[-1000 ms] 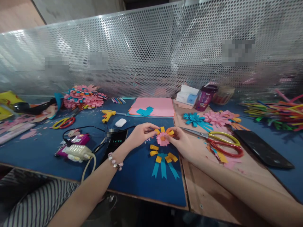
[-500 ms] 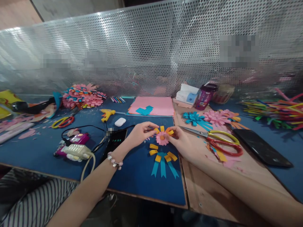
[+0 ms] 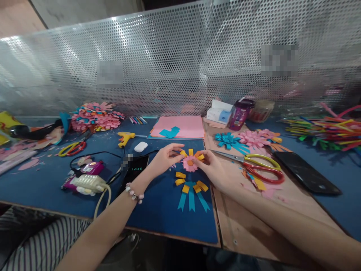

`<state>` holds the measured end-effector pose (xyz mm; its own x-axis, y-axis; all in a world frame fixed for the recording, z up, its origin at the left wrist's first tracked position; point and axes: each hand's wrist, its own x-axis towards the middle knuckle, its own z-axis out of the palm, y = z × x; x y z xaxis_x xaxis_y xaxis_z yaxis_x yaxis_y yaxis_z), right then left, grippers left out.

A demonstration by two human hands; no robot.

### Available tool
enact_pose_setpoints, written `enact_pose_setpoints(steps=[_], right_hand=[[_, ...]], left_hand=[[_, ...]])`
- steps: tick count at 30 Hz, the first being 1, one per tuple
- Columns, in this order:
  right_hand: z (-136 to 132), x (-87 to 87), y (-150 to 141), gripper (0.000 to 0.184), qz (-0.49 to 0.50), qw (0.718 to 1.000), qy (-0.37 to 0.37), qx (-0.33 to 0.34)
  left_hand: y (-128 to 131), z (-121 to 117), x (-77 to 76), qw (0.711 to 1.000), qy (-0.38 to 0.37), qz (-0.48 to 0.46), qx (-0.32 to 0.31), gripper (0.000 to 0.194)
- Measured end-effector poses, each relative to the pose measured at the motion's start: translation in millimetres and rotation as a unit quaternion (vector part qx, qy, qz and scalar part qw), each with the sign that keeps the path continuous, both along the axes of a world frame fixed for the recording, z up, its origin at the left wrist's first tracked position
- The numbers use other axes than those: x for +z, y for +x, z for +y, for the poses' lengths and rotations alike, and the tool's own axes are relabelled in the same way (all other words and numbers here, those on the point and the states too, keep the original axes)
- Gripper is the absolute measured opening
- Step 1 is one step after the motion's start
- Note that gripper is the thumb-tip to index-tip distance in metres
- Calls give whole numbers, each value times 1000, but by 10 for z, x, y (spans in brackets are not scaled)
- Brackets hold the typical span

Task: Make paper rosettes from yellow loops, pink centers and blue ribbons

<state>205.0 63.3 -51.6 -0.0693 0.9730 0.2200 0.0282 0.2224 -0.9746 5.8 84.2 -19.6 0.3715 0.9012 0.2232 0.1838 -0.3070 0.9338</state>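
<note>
the left hand (image 3: 167, 156) and right hand (image 3: 213, 169) pinch a pink paper flower with yellow loops (image 3: 190, 163). blue paper strips (image 3: 191, 199) lie nearer the person.

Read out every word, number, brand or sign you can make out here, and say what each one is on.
"14:55": on the lit screen of the phone by the left forearm.
Too small or blurred to read: the labels on the purple cup and the white-and-blue packet.

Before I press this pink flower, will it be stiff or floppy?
The pink flower should be light, since it looks like cut paper. Its thin petals would probably bend, and the yellow loops along its top, being hollow, could easily flatten.
</note>
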Motion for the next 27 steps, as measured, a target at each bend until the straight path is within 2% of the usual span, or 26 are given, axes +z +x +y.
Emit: enact_pose_setpoints(steps=[10, 27], right_hand=[[-12, -3, -17, 33, 16, 1000, 11, 7], [-39, 22, -37, 33, 24, 1000, 2, 15]], left_hand=[[1, -31, 9, 1000, -9, -9, -28, 52], [100, -63, -15, 999, 23, 47, 3, 48]])
